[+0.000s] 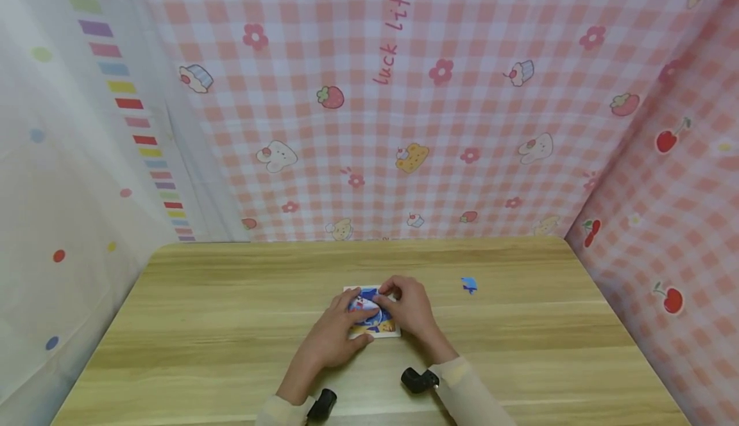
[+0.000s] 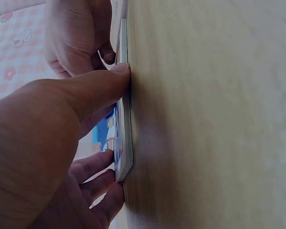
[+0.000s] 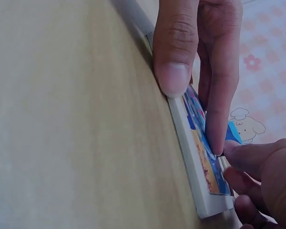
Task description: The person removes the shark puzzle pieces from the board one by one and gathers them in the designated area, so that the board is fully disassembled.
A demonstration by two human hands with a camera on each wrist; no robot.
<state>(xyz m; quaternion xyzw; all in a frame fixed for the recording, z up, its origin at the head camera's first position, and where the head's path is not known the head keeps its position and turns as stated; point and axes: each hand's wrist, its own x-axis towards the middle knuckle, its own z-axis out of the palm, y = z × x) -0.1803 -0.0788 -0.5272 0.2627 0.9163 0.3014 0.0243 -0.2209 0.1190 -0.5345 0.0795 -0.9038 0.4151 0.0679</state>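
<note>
A small jigsaw puzzle (image 1: 391, 327) in a white frame lies on the table, its picture blue and sandy yellow. My left hand (image 1: 331, 333) holds it, thumb on the near edge and other fingertips at the left side, while the index finger rests on the picture. From the right, my right hand (image 1: 411, 307) pinches a blue puzzle piece (image 3: 233, 132), which stands tilted above the picture in the right wrist view. My fingers hide much of the picture. To the right, a loose blue puzzle piece (image 1: 469, 285) lies apart from both hands.
The wooden table (image 1: 231, 323) carries the puzzle near its middle. A pink checked curtain (image 1: 369, 124) hangs along the back edge, with more cloth at both sides. Black wrist cameras (image 1: 419, 380) sit at my sleeves, just above the tabletop.
</note>
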